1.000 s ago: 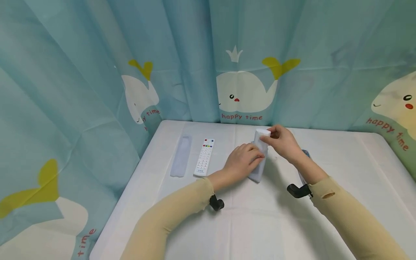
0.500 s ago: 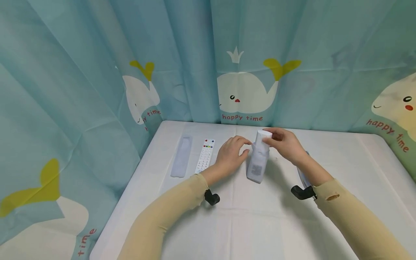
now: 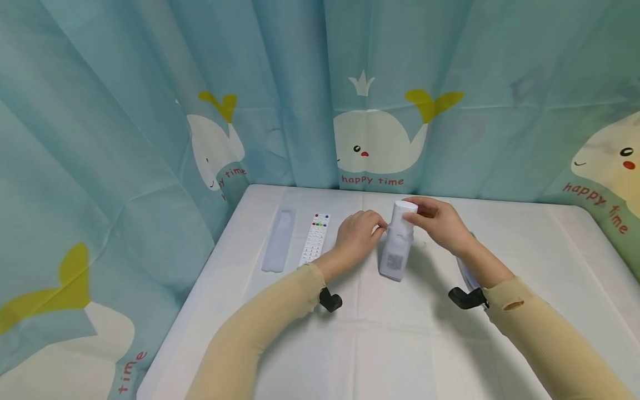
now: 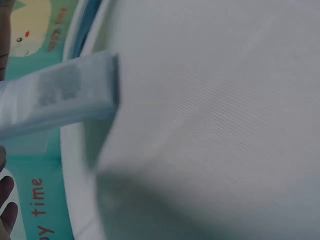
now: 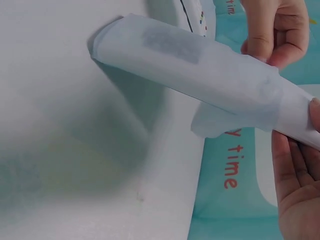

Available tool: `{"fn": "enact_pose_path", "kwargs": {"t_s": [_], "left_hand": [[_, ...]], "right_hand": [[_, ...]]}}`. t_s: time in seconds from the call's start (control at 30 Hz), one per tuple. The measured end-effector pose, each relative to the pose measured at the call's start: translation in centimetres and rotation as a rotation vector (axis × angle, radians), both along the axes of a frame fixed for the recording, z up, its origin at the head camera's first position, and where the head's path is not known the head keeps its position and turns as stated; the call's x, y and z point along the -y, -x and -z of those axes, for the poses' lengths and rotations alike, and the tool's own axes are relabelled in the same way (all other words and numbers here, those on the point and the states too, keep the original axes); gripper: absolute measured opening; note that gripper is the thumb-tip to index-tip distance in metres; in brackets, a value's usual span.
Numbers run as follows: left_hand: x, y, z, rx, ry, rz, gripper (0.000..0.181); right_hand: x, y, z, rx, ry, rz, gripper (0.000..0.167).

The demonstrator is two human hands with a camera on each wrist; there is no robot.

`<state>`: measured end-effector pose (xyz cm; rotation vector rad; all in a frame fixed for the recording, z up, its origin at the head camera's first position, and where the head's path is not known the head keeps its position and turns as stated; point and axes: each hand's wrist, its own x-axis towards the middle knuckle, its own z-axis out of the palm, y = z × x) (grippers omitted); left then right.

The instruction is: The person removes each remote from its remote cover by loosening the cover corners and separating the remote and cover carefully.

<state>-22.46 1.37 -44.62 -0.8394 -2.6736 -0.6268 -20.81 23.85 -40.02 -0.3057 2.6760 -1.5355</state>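
A white remote control (image 3: 405, 210) stands tilted on the table, its lower part inside a translucent sleeve (image 3: 396, 250) with a grey patch showing through. My right hand (image 3: 440, 222) grips the remote's bare upper end between thumb and fingers. On the other side, my left hand (image 3: 356, 239) pinches the sleeve's edge near its mouth, with thumb and forefinger together. The right wrist view shows that pinch and a loose sleeve flap (image 5: 212, 120) hanging below. In the left wrist view the sleeve's bottom end (image 4: 100, 85) is visible, and only part of the left hand shows.
Left of my hands lie another white remote (image 3: 315, 239) with coloured buttons and a flat translucent sleeve (image 3: 279, 241). A further slim object (image 3: 466, 273) is mostly hidden by my right forearm. A whale-print curtain (image 3: 300, 111) borders the white table (image 3: 390, 344).
My left hand let go of the sleeve's front, drew back left, and now pinches its left edge. The right hand moved slightly, still holding the remote's upper end.
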Motion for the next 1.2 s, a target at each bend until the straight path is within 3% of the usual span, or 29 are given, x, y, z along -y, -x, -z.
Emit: {"fn": "enact_pose_path", "kwargs": {"t_s": [0.17,0.33,0.73,0.93,1.1,1.2], "left_hand": [[0.4,-0.4,0.7,0.008,0.115,0.052,0.006],[0.5,-0.9,0.9,0.050,0.149,0.067,0.006],[0.6,-1.2,1.0,0.096,0.016,0.020,0.010],[-0.2,-1.4,0.3,0.004,-0.073,0.082,0.013],[-1.4,-1.5,0.2,-0.104,-0.073,0.139,0.014],[-1.9,-1.6,0.4,-0.149,-0.062,0.138,0.014]], "right_hand": [[0.1,-0.4,0.1,-0.034,0.007,0.016,0.048],[0.2,-0.4,0.2,-0.039,0.001,0.024,0.049],[0.2,0.0,0.7,-0.026,0.008,0.063,0.049],[0.1,0.1,0.7,-0.010,0.016,0.088,0.050],[0.3,0.3,0.8,-0.012,0.001,0.086,0.052],[0.6,0.3,0.8,-0.021,-0.008,0.086,0.051]]}}
